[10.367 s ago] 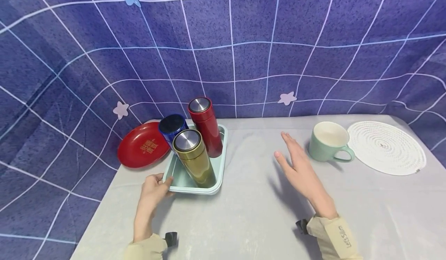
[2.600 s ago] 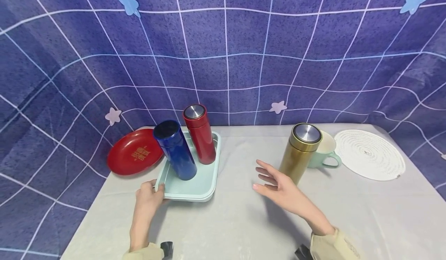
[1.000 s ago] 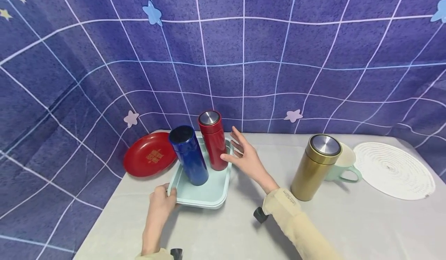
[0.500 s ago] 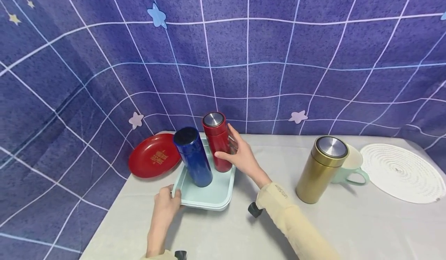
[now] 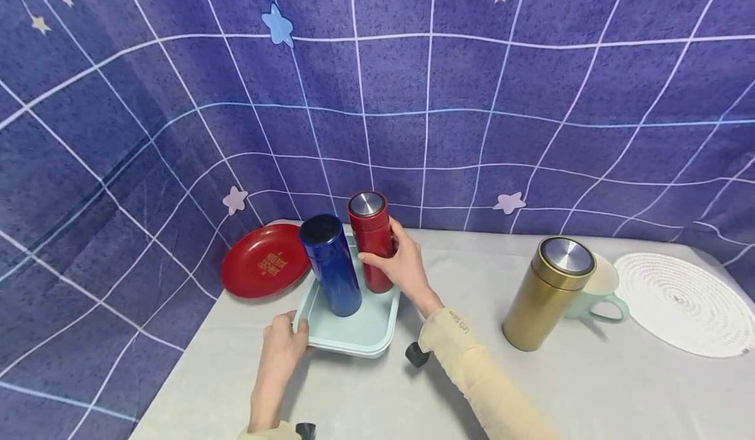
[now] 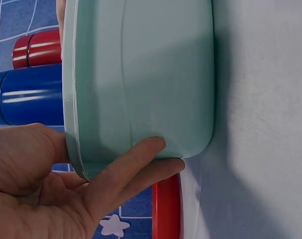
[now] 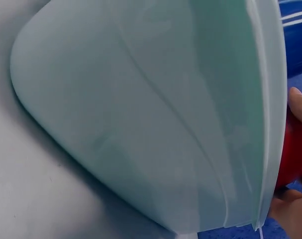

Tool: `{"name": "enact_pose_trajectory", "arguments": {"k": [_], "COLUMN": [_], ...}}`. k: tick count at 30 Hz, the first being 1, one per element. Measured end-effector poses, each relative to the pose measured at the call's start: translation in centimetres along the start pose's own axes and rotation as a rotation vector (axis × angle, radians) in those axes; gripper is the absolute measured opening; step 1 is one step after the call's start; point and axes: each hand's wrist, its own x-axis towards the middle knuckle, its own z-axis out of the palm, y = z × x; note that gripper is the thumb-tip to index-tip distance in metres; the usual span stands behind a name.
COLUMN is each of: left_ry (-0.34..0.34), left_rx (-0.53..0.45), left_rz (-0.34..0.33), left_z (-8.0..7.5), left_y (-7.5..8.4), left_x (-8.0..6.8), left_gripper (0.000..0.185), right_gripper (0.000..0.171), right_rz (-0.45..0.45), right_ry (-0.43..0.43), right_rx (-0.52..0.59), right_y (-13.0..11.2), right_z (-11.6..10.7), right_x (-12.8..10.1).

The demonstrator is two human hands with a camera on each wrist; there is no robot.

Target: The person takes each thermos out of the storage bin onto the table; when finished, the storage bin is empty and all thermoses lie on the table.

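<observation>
Red flask point(image 5: 371, 240) gripped by right hand point(image 5: 401, 266), blue flask point(image 5: 331, 273) beside, both in tray point(image 5: 366, 335)

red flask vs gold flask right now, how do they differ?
The red flask stands in the mint tray; the gold flask stands on the tablecloth by the mint mug. The right hand grips the red flask; no hand touches the gold one. The gold flask looks wider. Both are upright, with silver caps.

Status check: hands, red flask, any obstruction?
Right hand grips red flask, upright in tray. Left hand holds tray's near corner. Blue flask close beside it.
</observation>
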Motion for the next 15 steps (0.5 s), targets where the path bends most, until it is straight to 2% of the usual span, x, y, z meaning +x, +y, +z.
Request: {"name": "enact_pose_trajectory", "arguments": {"k": [8,15], "left_ry": [-0.001,0.013], "left_rx": [-0.008,-0.007], "left_rz": [-0.008,0.012], "left_z": [-0.1,0.0], "left_y": [0.0,-0.2], "left_x": [-0.2,-0.1], "left_gripper": [0.037,0.035], "right_gripper": [0.076,0.073], "right_rz": [-0.002,-0.021], "right_ry": [0.051,0.072], "right_rx": [-0.009,0.034], "right_y": [-0.3,-1.6], "right_z": [0.0,-0.7], "right_x": [-0.7,-1.0]}}
